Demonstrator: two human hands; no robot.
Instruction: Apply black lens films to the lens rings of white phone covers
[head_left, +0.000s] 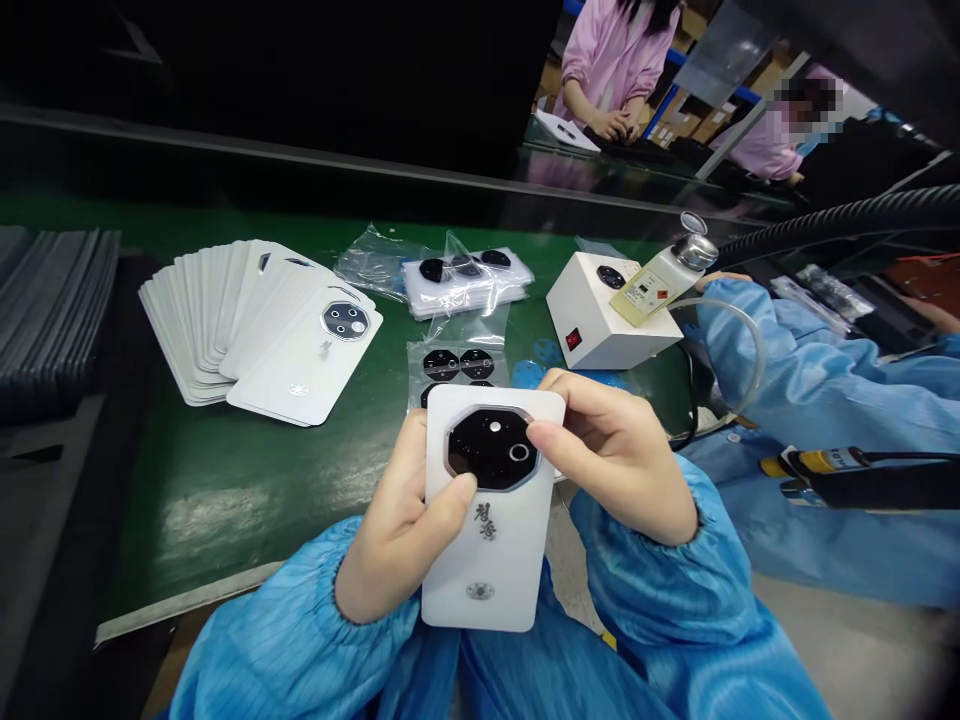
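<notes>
Between my two hands is a white phone back cover (517, 560), with dark lettering and a small emblem on its face. A black octagonal camera lens cover (491, 455) sits in the frame near its top. My left hand (401, 535) grips the left edge, thumb on the lower rim of the lens cover. My right hand (619, 450) holds the upper right corner, thumb pressed at the right side of the lens cover. The fingers behind the cover are hidden. Just beyond it lies a clear sheet of black lens covers (459, 363), partly blocked from sight.
Fanned white back covers (300, 345) lie at left, beside dark stacked trays (56, 310). Bagged parts (469, 285) are at the back. A white box (600, 310) carries a pump bottle (667, 270). A co-worker's blue sleeve (780, 350) is at right; another person (619, 70) stands behind.
</notes>
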